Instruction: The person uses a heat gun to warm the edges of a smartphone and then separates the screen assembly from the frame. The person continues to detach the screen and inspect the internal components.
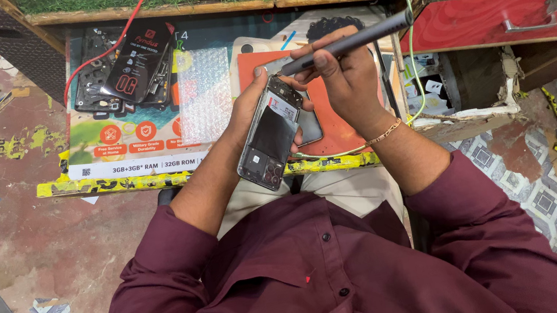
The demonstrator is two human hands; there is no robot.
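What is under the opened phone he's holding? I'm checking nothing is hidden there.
Under the opened phone, the left hand cups it; below lie an orange sheet and a second, dark phone's edge. The rest of that phone is covered.

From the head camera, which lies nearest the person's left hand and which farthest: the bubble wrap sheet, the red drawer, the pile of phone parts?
From the left hand:
1. Bubble wrap sheet, just beside it.
2. Pile of phone parts, farther along the bench.
3. Red drawer, across on the other side.
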